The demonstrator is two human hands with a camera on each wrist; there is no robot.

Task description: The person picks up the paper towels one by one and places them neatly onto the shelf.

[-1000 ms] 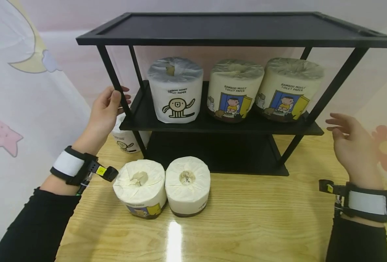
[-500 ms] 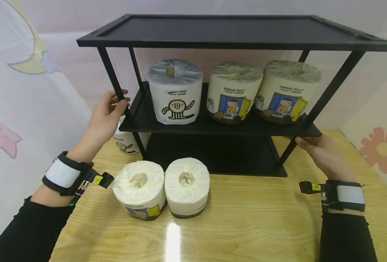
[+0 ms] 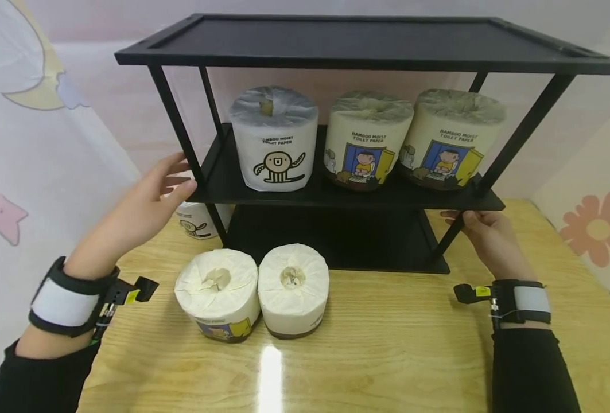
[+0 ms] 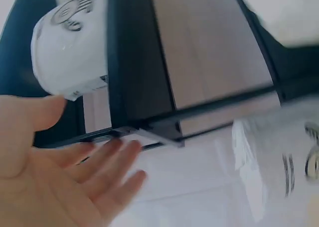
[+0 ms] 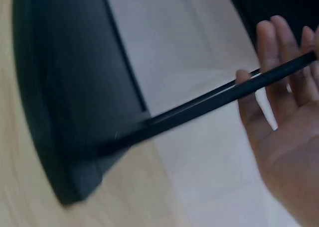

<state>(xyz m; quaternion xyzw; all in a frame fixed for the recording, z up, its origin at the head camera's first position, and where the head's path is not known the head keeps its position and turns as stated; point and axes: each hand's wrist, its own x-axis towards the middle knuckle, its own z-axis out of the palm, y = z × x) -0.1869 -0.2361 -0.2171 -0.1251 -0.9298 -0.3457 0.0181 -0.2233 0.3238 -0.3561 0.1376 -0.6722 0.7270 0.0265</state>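
Note:
A black three-tier shelf rack [image 3: 305,198] stands on the wooden table, with three wrapped toilet paper rolls on its middle tier: a white roll [image 3: 279,143] and two cream rolls [image 3: 369,143]. My left hand [image 3: 139,209] is beside the rack's left front post, fingers loosely spread. In the left wrist view those fingers look apart from the post. At the right side, my right hand [image 3: 493,241] is at the lower right post [image 5: 209,112], below the middle tier. Its fingers pass behind this post, fairly straight, and the thumb is near it.
Two wrapped toilet paper rolls [image 3: 217,292] stand upright side by side on the table before the rack. Another white roll [image 3: 198,221] is partly hidden behind the lower left post. A printed cloth backdrop [image 3: 568,143] hangs behind. The rack's bottom tier [image 3: 330,241] bears nothing visible.
My right hand has come in from the right to the lower right post. The left hand, earlier round the left post, has loosened from it and drawn slightly down and left.

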